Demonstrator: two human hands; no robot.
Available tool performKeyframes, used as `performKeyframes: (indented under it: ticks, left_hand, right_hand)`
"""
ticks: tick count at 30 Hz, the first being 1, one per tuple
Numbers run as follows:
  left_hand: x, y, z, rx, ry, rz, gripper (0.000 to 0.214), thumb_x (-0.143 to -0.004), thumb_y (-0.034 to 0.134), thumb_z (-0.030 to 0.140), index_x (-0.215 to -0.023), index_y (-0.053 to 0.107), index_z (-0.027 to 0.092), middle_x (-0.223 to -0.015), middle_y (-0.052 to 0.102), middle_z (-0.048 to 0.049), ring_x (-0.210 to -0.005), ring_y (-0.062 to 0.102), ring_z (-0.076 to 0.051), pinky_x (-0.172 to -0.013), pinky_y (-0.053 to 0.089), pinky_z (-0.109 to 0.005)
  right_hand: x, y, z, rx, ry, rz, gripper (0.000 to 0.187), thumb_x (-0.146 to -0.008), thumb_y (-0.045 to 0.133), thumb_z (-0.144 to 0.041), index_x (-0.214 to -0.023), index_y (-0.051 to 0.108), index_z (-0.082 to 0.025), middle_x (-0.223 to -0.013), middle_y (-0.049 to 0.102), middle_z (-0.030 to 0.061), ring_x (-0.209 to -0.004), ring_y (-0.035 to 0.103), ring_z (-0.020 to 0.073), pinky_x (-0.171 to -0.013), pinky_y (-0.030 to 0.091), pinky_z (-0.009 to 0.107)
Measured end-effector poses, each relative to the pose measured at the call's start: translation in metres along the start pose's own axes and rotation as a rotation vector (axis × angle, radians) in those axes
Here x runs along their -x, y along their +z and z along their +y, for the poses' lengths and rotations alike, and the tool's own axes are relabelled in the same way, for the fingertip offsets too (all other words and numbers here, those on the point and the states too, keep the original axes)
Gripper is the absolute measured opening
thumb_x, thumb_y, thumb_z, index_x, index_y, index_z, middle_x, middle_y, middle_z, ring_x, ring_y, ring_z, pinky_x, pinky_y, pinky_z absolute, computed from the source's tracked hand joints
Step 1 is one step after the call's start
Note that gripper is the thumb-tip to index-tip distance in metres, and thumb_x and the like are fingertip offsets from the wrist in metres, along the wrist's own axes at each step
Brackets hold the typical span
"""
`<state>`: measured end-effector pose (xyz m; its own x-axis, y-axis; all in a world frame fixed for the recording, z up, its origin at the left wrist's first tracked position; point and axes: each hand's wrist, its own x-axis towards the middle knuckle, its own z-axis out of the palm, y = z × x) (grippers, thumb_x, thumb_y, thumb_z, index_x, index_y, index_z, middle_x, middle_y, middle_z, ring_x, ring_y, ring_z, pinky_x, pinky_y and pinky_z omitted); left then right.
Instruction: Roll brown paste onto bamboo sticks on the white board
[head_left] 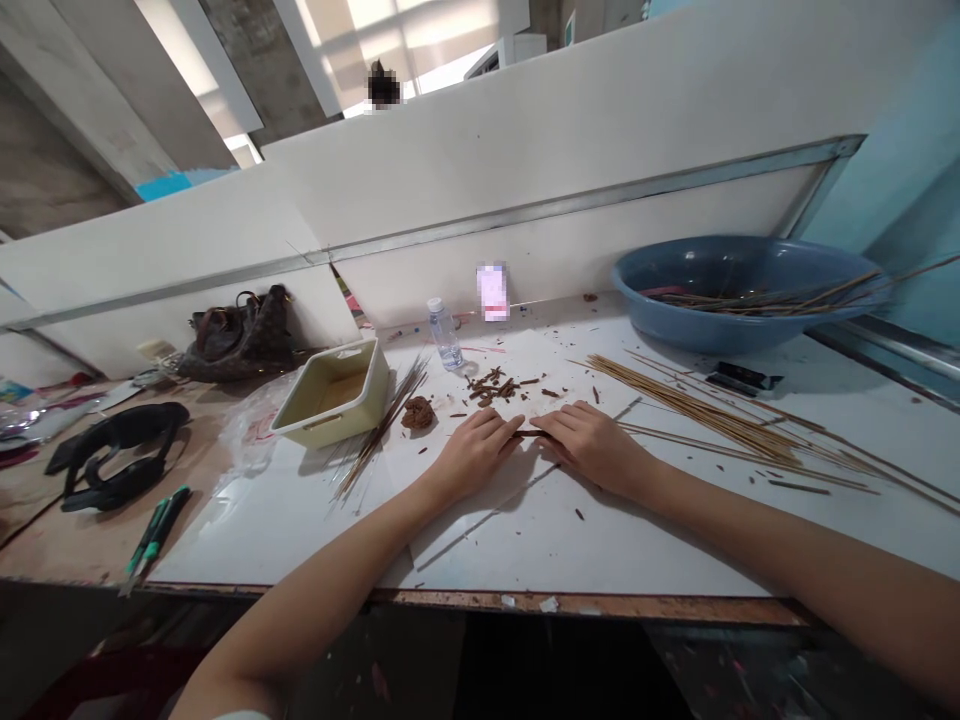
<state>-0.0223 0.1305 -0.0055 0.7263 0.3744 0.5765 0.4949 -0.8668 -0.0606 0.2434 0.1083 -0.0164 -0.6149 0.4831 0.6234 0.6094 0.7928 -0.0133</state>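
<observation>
My left hand (pixel 478 452) and my right hand (pixel 589 442) rest low over the white board, fingers bent and pressed together. Between their fingertips shows a short dark brown strip (pixel 533 433), which both hands grip at its ends. Under my hands a thin grey stick (pixel 480 522) lies slantwise across the board. Just beyond my fingers is a scatter of brown pieces (pixel 496 386). A lumpy brown clump (pixel 418 413) sits to the left of my left hand. To the right of my right hand lies a bundle of thin tan sticks (pixel 690 408).
Left stand a yellowish tub (pixel 319 428), thin sticks (pixel 384 428), black headgear (pixel 120 455), green-black cutters (pixel 156 535) and a brown handbag (pixel 238 340). A bottle (pixel 445 338) and a blurred-out upright object (pixel 493 292) stand behind. A blue basin (pixel 742 325) holding sticks is back right.
</observation>
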Motion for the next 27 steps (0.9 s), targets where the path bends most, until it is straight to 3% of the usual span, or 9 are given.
performKeyframes:
  ticks: [4,10,17,27]
  left_hand:
    - [-0.0024,0.0015,0.008,-0.011,0.025,-0.008,0.022,-0.115,0.056,0.027,-0.127,0.072,0.017,-0.098,0.079,-0.0106,-0.09,0.073,-0.026,-0.084,0.064,-0.044]
    - [-0.0044,0.0011,0.0097,-0.009,0.0,-0.004,0.018,-0.115,0.058,0.027,-0.118,0.074,0.02,-0.097,0.079,-0.0088,-0.091,0.072,-0.025,-0.084,0.062,-0.044]
    - [-0.0056,-0.0008,0.0096,-0.002,-0.01,-0.011,0.023,-0.117,0.053,0.029,-0.12,0.073,0.018,-0.095,0.077,-0.0095,-0.089,0.07,-0.025,-0.081,0.061,-0.043]
    - [-0.0052,0.0025,0.0099,0.064,-0.017,0.025,0.021,-0.115,0.056,0.026,-0.116,0.075,0.017,-0.091,0.076,-0.009,-0.088,0.069,-0.025,-0.083,0.062,-0.042]
  right_hand:
    - [0.0013,0.0024,-0.0062,-0.012,0.002,-0.015,0.025,-0.118,0.048,-0.025,-0.12,0.072,-0.018,-0.101,0.082,0.0103,-0.089,0.073,0.0274,-0.084,0.053,0.044]
    - [0.0014,-0.0004,-0.0071,-0.049,0.01,-0.015,0.026,-0.118,0.047,-0.026,-0.118,0.072,-0.017,-0.1,0.08,0.0105,-0.09,0.072,0.0274,-0.085,0.053,0.044]
    - [0.0013,0.0034,-0.0082,-0.015,0.021,0.012,0.028,-0.118,0.048,-0.027,-0.133,0.069,-0.016,-0.109,0.082,0.0135,-0.095,0.074,0.0297,-0.087,0.055,0.046]
    - [0.0033,0.0011,-0.0061,-0.077,0.009,0.004,0.029,-0.116,0.047,-0.024,-0.129,0.072,-0.017,-0.106,0.082,0.013,-0.093,0.074,0.0293,-0.086,0.056,0.046]
